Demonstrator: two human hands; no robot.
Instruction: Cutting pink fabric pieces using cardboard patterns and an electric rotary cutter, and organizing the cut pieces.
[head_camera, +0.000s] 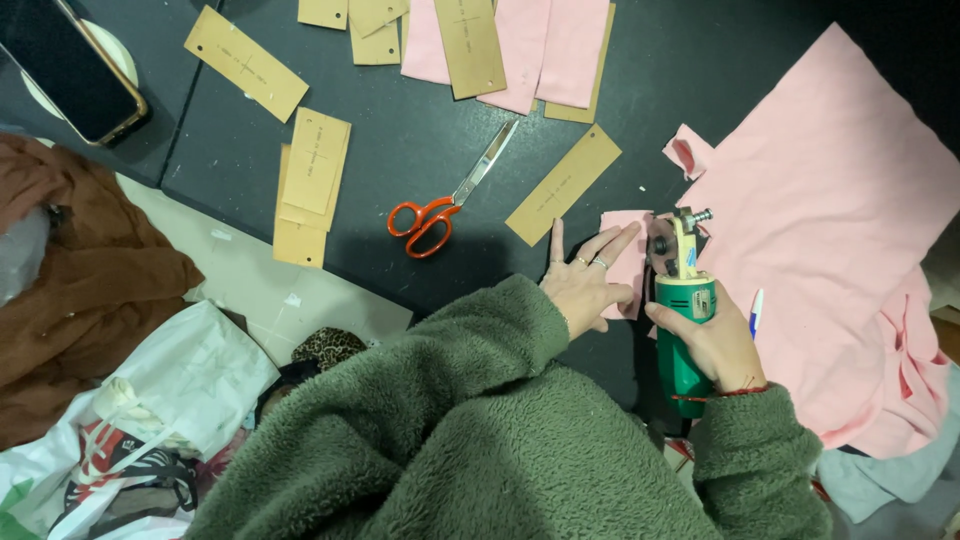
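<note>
Two hands work at the dark table's five o'clock: the left hand (585, 285) lies flat, fingers spread, pinning a small pink fabric piece (628, 262), while the right hand (715, 345) grips a green electric cutter (682, 320) touching it.

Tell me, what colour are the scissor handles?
Orange-red, on the scissors in the head view.

Green-bodied cutter (684, 330), pink fabric (830, 200), orange-handled scissors (440, 205), tan card templates (563, 184), dark table (420, 140), olive fleece sleeves (480, 400), brown cloth (80, 270), leopard-print item (328, 347).
</note>
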